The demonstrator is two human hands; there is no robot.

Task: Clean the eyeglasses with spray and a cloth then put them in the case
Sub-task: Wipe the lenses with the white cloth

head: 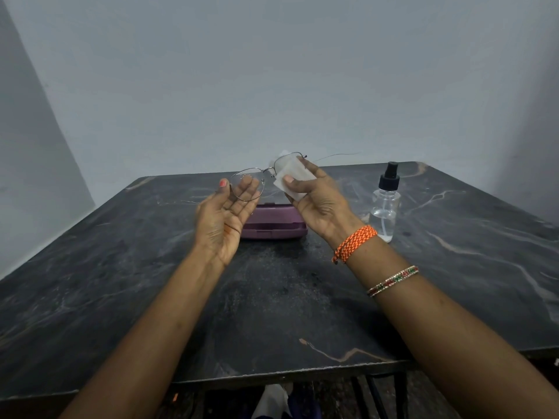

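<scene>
Forearms: both reach in from bottom edge, bare, over dark marbled surface (121, 297).
Right wrist: orange woven band (354, 242) near the hand, beaded bangle (393, 281) further down the arm.
Left hand (222, 220): palm up, fingers (246, 190) loosely curled; thumb & fingers pinch rim of glasses' left-side lens. Thumbnail painted orange-pink.
Right hand (320, 201): fingers pressed onto a white cloth (295, 176), thumb on front; cloth is folded around the other lens, part of it showing behind the glass.
Glasses (266, 173): thin metal frame, held up in the air between both hands, above the case. Small droplets on the lens by the left hand. One temple arm sticks out to the right, past the right hand.
Case (273, 225): purple, hard shell, lid shut, lying flat on surface, just behind/below the hands.
Spray bottle (384, 204): clear w/ black pump top, upright on surface, right of case, near right wrist, untouched.
Background: plain grey wall (272, 71).
</scene>
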